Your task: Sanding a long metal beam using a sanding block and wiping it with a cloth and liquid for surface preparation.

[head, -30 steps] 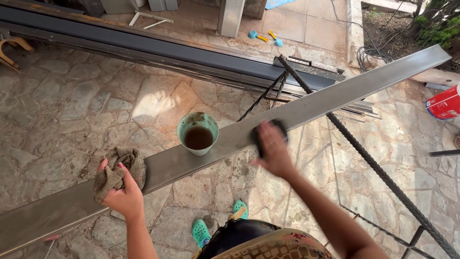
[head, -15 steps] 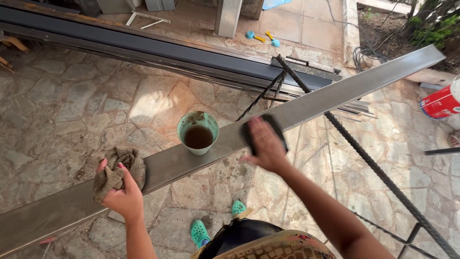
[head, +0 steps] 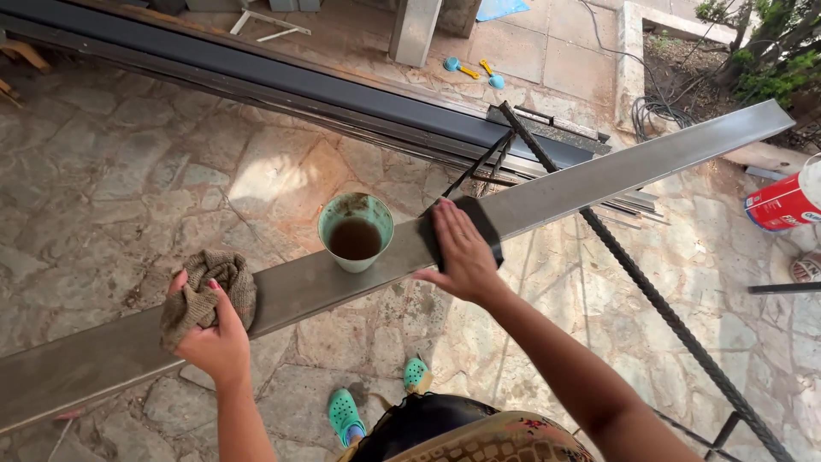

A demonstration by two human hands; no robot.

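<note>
Pressing a dark pad (head: pixel 466 229) flat onto the long metal bar (head: pixel 599 175), right hand (head: pixel 462 252) spread open over it, just right of the green cup (head: pixel 356 231) standing on the bar, left hand (head: pixel 214 338) closed around a brown rag (head: pixel 205 291) at the bar's near edge, left of the cup.

Soft daylight, faint shadows, sharp focus, slight wide-angle bending at edges.
</note>
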